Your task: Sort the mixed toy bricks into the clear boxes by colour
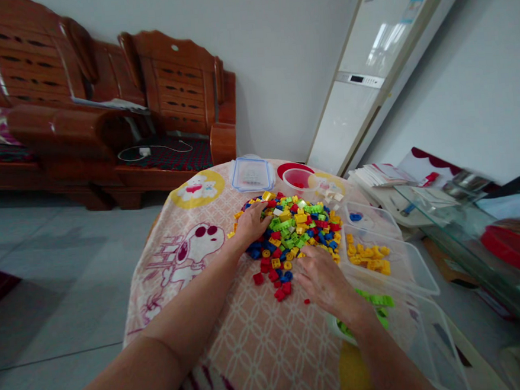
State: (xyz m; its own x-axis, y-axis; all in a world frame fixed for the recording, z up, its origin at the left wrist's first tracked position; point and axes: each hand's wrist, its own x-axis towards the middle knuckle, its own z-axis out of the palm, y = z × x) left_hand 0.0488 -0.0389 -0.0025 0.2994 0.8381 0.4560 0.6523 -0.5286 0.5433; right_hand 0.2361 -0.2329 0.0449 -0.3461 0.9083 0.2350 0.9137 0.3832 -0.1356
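A heap of small red, yellow, green and blue bricks lies on a table covered with a pink cartoon cloth. My left hand rests on the heap's left edge, fingers curled into the bricks. My right hand lies palm down at the heap's near edge beside a few loose red bricks, fingers bent; what they hold, if anything, is hidden. To the right stand clear containers: one with yellow bricks, one with green bricks, one with a blue brick.
A clear lid and a red-rimmed tub sit at the table's far edge. Wooden sofas line the back left wall. A white cabinet stands behind. A glass table with papers lies on the right.
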